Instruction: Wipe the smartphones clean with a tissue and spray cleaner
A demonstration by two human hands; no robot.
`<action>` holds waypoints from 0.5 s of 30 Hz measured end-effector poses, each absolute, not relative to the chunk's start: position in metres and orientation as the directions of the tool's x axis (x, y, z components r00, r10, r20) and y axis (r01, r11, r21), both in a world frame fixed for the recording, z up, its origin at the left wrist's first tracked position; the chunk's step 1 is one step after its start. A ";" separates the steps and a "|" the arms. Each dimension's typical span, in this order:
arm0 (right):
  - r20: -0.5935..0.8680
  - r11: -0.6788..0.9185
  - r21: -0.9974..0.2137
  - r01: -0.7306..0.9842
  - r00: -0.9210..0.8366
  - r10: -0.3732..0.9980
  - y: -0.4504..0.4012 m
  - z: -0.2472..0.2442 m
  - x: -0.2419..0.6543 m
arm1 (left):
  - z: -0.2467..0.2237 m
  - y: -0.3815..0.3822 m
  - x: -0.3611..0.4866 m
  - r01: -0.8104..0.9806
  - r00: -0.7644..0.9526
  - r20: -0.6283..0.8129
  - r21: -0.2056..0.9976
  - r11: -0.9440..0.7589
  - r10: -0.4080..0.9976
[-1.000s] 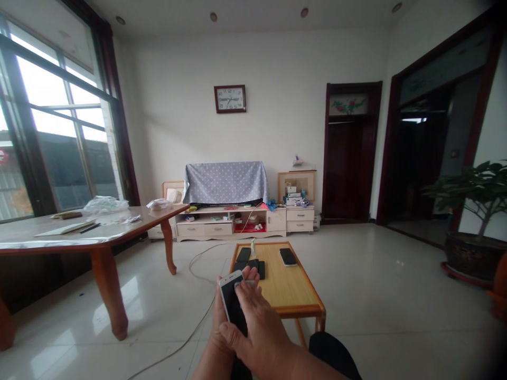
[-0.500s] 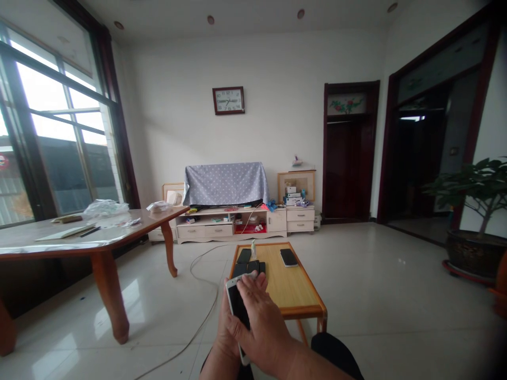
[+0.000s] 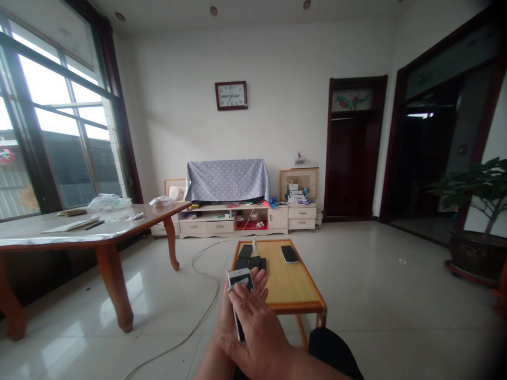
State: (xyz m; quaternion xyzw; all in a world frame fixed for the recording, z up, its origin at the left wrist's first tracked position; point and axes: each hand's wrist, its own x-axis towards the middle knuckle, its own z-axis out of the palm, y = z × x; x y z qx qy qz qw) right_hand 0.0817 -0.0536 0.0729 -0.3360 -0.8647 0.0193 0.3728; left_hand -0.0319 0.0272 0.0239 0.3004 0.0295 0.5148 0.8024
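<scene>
The right fingers (image 3: 242, 303), holding a cloth (image 3: 238, 285), have slid nearer along the phone (image 3: 240, 273), lengthwise near-to-far, grasped from beneath by the left hand (image 3: 225, 316).

A home, by the look of it a living room: a wall clock (image 3: 231, 95) hangs above a pale low cabinet (image 3: 216, 227) with drawers, a dotted cloth (image 3: 228, 180) drapes something standing there, a big potted plant (image 3: 475, 250) stands near a dark doorway (image 3: 425, 158), and glossy tiles (image 3: 368, 274) cover the floor.
</scene>
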 end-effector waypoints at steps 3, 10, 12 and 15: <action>0.641 0.829 -0.243 0.503 -0.559 0.526 -0.062 0.029 0.091 | 0.028 0.028 -0.049 -0.835 0.334 0.123 0.500 0.232 0.935; 0.577 0.844 -0.251 0.474 -0.627 0.524 -0.066 0.012 0.107 | 0.017 0.033 -0.047 -0.841 0.305 0.017 0.474 0.261 0.952; 0.573 0.816 -0.274 0.509 -0.595 0.564 -0.056 0.037 0.104 | 0.012 0.032 -0.034 -0.826 0.381 0.082 0.478 0.299 0.921; 0.584 0.749 -0.303 0.589 -0.506 0.635 -0.039 0.071 0.101 | 0.008 0.030 -0.019 -0.804 0.493 0.205 0.479 0.352 0.846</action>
